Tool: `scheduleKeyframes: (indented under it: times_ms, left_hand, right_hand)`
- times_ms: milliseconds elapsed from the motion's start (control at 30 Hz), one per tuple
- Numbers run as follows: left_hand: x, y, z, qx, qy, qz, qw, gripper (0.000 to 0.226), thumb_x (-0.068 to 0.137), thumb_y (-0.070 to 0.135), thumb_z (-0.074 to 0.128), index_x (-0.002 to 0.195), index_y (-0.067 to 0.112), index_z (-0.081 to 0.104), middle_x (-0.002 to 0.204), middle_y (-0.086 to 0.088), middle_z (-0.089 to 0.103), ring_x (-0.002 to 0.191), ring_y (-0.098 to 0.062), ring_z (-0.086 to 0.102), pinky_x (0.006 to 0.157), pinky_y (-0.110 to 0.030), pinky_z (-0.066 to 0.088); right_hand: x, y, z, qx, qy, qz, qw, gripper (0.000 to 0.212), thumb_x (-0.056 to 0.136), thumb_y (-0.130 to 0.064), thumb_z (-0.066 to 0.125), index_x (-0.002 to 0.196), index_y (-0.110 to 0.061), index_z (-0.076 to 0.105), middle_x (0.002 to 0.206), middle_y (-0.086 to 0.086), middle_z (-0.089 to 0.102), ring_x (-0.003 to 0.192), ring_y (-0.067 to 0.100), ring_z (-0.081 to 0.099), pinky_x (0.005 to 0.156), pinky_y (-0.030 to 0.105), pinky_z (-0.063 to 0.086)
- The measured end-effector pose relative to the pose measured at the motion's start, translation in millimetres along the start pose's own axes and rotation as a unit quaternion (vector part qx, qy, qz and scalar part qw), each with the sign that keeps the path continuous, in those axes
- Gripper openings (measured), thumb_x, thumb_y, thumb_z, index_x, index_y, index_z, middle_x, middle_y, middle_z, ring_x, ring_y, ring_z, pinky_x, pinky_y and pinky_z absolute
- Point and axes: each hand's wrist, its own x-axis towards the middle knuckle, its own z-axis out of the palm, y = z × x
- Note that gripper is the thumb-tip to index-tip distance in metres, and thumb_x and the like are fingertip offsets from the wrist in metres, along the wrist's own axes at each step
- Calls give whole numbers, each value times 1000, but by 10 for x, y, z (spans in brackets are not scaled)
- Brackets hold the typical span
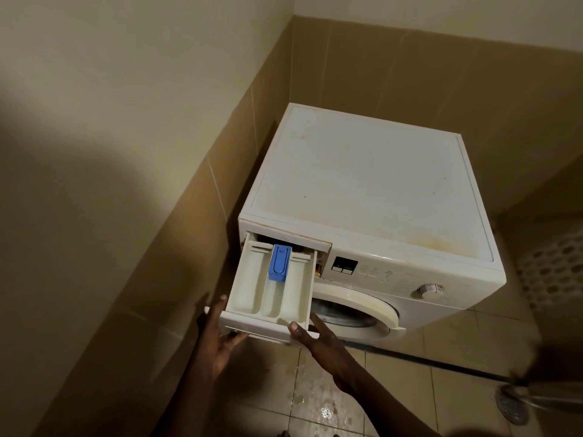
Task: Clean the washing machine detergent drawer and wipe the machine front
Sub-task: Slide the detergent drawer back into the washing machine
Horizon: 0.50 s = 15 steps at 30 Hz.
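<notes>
Our left hand (217,339) held the left end of the detergent drawer (243,288), with one fingertip up on its side and the other fingers curled under its front. Our right hand (318,345) held the right end, with the thumb pressed on top of the front edge and the fingers wrapped round the corner. So both hands were closed on the drawer, one at each end. The drawer was pulled far out of its slot at the top left of the washing machine (362,190), and its back end was still inside the slot. It was white and had three long troughs, and a blue piece (279,263) sat in the middle trough near the back. Just under the drawer was the round door (383,307) of the machine, a bit yellow. To the right of the slot we saw a small dark screen (344,266) and, further along, a round knob (429,291). The flat top of the machine had yellow marks near its front edge. The machine stood in a corner with brown wall tiles (157,247). The floor (410,389) was tiled too and had wet spots near our arms. A dark hose (441,362) lay on the floor in front of the machine. A white basket (555,272) with holes stood on the right.
</notes>
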Motion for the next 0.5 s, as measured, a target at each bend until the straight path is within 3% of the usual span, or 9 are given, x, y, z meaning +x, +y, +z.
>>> scheduleKeyframes:
  times_ms: [133, 300, 500]
  left_hand:
    - [20, 21, -24, -7, 0, -37, 999, 82, 70, 27, 79, 142, 15, 43, 136, -23, 50, 122, -40, 53, 90, -58, 54]
    - [26, 80, -43, -3, -6, -57, 998, 85, 65, 29, 81, 140, 12, 45, 136, -24, 51, 122, -43, 54, 79, -57, 60]
    - [-8, 74, -31, 4, -10, -63, 998, 78, 67, 26, 79, 137, 9, 50, 138, -25, 48, 125, -43, 51, 80, -54, 61]
  right_hand:
    - [22, 21, -6, 17, 6, 12, 1000, 84, 76, -67, 61, 148, -36, 31, 147, -3, 44, 125, 14, 46, 97, 32, 41]
    - [14, -15, -3, 37, 8, 13, 999, 80, 75, -64, 64, 144, -36, 34, 143, -4, 48, 123, 14, 48, 93, 30, 41]
    - [9, -4, -20, 38, 7, 20, 999, 79, 76, -62, 65, 144, -36, 34, 138, -7, 48, 120, 12, 49, 87, 26, 43]
